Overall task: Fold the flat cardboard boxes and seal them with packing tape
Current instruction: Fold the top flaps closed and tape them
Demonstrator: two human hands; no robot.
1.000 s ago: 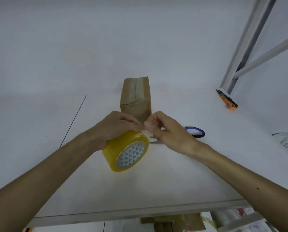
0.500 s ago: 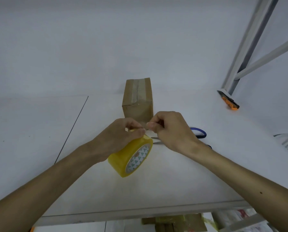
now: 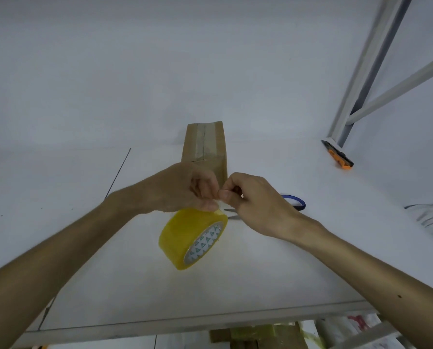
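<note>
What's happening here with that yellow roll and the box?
A person is getting packing tape ready. The left hand holds the tape roll, while the right hand pinches at its loose end. Behind them stands a cardboard box, already taped along its top seam. Some scissors lie beyond the right hand.

1. My left hand [image 3: 182,190] grips the yellow tape roll [image 3: 185,238] from above, tilted, with its printed core facing me.
2. My right hand [image 3: 258,207] pinches at the roll's top edge, fingers [image 3: 226,195] touching my left fingertips.
3. Behind both hands a taped cardboard box [image 3: 205,144] stands on the white counter [image 3: 134,285].
4. Blue-handled scissors [image 3: 296,201] lie just beside my right hand, and an orange knife [image 3: 338,157] sits far right.
</note>
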